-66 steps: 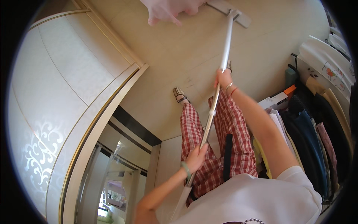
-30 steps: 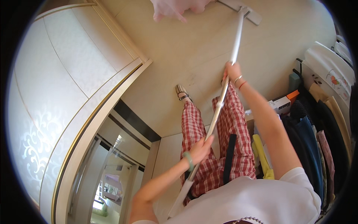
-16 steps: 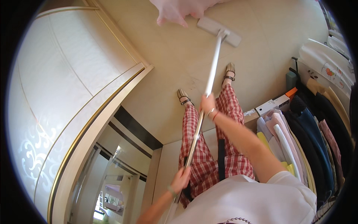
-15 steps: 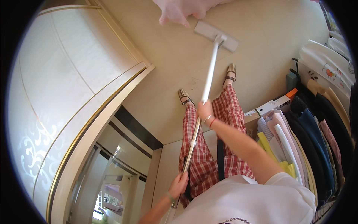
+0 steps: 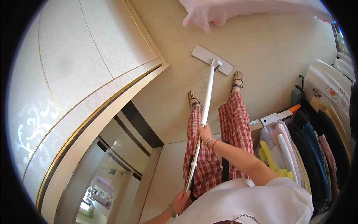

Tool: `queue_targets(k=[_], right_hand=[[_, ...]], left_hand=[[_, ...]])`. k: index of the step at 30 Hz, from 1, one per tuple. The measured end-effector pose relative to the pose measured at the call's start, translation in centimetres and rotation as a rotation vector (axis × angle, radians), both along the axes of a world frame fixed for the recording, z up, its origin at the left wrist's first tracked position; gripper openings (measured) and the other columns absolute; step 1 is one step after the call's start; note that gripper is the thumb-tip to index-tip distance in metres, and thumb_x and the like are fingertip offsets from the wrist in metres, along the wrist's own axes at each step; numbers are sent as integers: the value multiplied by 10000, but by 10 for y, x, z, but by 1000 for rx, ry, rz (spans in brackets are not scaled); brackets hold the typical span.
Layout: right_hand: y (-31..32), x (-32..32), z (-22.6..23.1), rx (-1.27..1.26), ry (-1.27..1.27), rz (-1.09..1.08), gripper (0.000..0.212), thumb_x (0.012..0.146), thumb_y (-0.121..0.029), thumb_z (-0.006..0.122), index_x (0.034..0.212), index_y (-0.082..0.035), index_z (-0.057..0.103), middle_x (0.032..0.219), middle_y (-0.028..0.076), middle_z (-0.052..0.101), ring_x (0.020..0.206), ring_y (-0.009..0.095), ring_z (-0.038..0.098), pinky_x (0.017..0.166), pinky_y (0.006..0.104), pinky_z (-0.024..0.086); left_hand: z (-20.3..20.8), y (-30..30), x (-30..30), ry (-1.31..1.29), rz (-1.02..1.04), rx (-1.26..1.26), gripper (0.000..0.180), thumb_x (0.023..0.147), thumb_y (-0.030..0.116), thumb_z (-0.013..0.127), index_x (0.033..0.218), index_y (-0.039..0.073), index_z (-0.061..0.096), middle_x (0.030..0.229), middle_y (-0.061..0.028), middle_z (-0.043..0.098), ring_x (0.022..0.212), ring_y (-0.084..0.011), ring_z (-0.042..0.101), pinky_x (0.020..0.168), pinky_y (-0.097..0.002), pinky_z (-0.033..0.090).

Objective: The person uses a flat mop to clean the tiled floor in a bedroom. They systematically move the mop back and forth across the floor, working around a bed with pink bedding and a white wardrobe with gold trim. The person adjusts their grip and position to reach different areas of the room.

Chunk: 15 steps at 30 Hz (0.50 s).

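A flat mop [image 5: 209,89] with a white and silver pole slants up from me to a pale rectangular head lying on the tiled floor, just beyond my feet. My right hand [image 5: 204,133] is wrapped round the middle of the pole, where the white tube meets the metal one. Lower down, close to my left hip, my left hand [image 5: 181,201] grips the metal part of the pole near its end. Some dark marks [image 5: 204,87] show on the floor between my two shoes.
Pink cloth [image 5: 238,15] hangs to the floor at the far side. White patterned sliding doors [image 5: 85,67] and a mirror panel [image 5: 119,156] stand on the left. To the right are hanging clothes [image 5: 311,145], a white box [image 5: 275,117] and white bags [image 5: 328,78].
The mop head has been drawn nearer to my feet, and both hands have moved back toward my body along with the pole. More of the pink cloth shows.
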State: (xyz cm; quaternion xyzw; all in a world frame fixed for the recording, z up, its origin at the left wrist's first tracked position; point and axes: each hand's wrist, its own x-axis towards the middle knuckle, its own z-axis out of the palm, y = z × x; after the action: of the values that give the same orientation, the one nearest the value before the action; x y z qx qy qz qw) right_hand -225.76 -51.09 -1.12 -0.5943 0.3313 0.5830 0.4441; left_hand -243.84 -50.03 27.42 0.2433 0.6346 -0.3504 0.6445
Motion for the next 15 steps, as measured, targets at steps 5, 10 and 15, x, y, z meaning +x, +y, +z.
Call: queue_targets(k=[5,10,15], right_hand=[[7,88,-12,-21,56,-147,153,854,-155,489,772,-75,387,548,47,422,370,151,399,322,324,352],[35,148,-33,-70,-104,-182,165,833,-149,494,751,-88,364,549,22,370,374,137,378,318,295,328],[65,120,-27,-54,-182,-188,185,811,-108,449,659,-11,410,475,57,418,328,161,423,282,315,348]], left_hand=[[-33,23,73,-36,57,-118,291,928,350,465,790,100,407,524,27,365,403,-66,341,355,-233,284],[-53,78,130,-144,336,-371,321,960,401,332,894,100,418,552,32,339,386,-60,303,349,-210,277],[-21,108,111,-159,817,-585,381,969,425,231,966,103,435,554,60,295,359,-25,254,342,-174,239]])
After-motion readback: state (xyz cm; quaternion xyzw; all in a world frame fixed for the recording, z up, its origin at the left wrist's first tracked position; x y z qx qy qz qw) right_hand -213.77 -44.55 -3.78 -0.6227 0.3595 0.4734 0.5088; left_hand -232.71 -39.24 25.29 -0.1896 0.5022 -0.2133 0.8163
